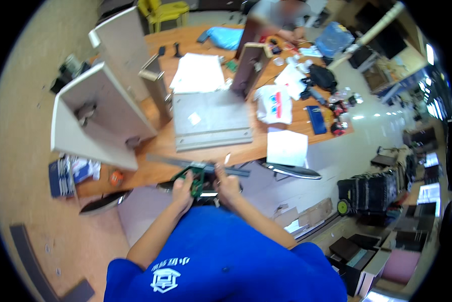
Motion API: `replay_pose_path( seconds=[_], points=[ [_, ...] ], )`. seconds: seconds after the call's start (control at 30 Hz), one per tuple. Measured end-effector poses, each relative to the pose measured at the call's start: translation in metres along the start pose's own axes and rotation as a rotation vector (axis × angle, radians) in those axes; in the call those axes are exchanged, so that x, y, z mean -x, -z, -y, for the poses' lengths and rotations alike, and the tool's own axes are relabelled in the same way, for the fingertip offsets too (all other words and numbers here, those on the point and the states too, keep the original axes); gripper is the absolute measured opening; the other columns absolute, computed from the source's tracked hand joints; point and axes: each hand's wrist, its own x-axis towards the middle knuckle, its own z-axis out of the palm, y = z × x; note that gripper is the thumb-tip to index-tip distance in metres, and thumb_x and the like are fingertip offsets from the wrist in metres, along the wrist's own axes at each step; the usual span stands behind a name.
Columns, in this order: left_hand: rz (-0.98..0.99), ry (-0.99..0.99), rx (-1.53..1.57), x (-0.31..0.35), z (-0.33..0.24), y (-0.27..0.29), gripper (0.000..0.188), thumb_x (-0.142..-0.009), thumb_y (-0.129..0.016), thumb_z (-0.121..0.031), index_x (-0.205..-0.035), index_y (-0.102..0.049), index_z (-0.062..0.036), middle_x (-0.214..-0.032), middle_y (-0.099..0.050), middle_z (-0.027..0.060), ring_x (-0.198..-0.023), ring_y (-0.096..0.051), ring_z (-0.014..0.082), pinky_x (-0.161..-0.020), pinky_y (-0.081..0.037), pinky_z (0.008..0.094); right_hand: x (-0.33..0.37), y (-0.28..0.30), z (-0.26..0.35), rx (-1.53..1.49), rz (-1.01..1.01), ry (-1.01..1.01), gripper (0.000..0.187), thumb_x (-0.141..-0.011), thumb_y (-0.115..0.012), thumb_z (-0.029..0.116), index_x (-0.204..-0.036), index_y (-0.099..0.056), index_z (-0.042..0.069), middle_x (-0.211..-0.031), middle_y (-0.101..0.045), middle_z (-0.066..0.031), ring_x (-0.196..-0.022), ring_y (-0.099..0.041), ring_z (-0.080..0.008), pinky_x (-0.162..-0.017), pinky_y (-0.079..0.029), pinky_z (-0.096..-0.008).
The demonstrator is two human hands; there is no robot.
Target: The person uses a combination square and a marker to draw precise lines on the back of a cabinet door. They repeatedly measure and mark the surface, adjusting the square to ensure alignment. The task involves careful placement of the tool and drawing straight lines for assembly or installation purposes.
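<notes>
Close to my body, just off the near table edge, my left hand (183,187) is closed round a green tool with an open, frame-like handle (198,182); its exact kind does not show. A long flat grey bar (238,172) runs crosswise above it, its left end reaching over the table edge. My right hand (227,185) is closed at the bar's right part, thumb up, its other fingers partly hidden. Whether bar and green tool are joined I cannot tell. Beyond them a grey panel (213,121) lies flat on the wooden table (158,168).
Pale angled boards (97,118) stand at the left, with an orange tape measure (116,177) near them. A brown upright board (249,70), white bag (275,104) and paper (287,147) are farther right. A person (281,20) sits across the table. Black chairs (294,171) touch the near side.
</notes>
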Motion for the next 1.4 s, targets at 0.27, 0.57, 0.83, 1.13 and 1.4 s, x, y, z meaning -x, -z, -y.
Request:
replay_pose_path(
  seconds=[0.27,0.57,0.83,1.13,1.4],
  points=[
    [0.074,-0.034,-0.073,-0.019,-0.043,0.023,0.035,-0.110,-0.052,-0.032,-0.122,-0.061,-0.0007,-0.109,-0.072,0.0139,-0.089,-0.071,0.0208,-0.076,-0.061,0.0344,-0.030,-0.037,-0.024,-0.055,0.128,0.286,0.042,-0.110,-0.057,0.029,-0.132,-0.061,-0.006,-0.123,-0.070,-0.0145,-0.111,-0.063,-0.0169,-0.100,-0.050,-0.0320],
    [0.121,-0.143,-0.056,-0.038,-0.053,0.022,0.044,-0.108,-0.056,-0.042,-0.133,-0.051,-0.0063,-0.108,-0.066,0.0080,-0.088,-0.069,0.0185,-0.065,-0.059,0.0307,-0.053,-0.057,-0.022,-0.034,0.052,0.546,0.034,-0.107,-0.062,0.030,-0.124,-0.070,0.001,-0.104,-0.074,-0.0067,-0.090,-0.068,-0.0137,-0.077,-0.056,-0.0302],
    [0.021,-0.116,-0.442,-0.049,-0.040,0.001,0.039,-0.109,-0.054,-0.037,-0.115,-0.066,-0.0003,-0.098,-0.072,0.0168,-0.080,-0.069,0.0283,-0.068,-0.055,0.0376,-0.031,-0.031,-0.007,-0.098,0.048,0.580,0.036,-0.109,-0.057,0.024,-0.126,-0.068,-0.006,-0.123,-0.073,-0.0131,-0.116,-0.067,-0.0184,-0.104,-0.051,-0.0327],
    [0.092,-0.467,-1.021,-0.121,0.040,0.057,0.036,-0.111,-0.048,-0.030,-0.117,-0.068,-0.0012,-0.092,-0.075,0.0178,-0.076,-0.070,0.0334,-0.066,-0.055,0.0426,-0.017,0.017,0.002,-0.075,-0.032,0.631,0.033,-0.106,-0.063,0.027,-0.122,-0.071,0.000,-0.114,-0.075,-0.0109,-0.109,-0.067,-0.0180,-0.099,-0.051,-0.0334],
    [0.285,-0.396,-1.244,-0.016,0.010,-0.105,0.038,-0.110,-0.050,-0.035,-0.108,-0.071,-0.0028,-0.084,-0.074,0.0117,-0.067,-0.066,0.0249,-0.061,-0.050,0.0389,0.013,0.092,0.026,-0.066,-0.074,0.684,0.031,-0.105,-0.064,0.029,-0.119,-0.073,0.003,-0.109,-0.076,-0.0132,-0.103,-0.069,-0.0212,-0.095,-0.053,-0.0369]
  ],
)
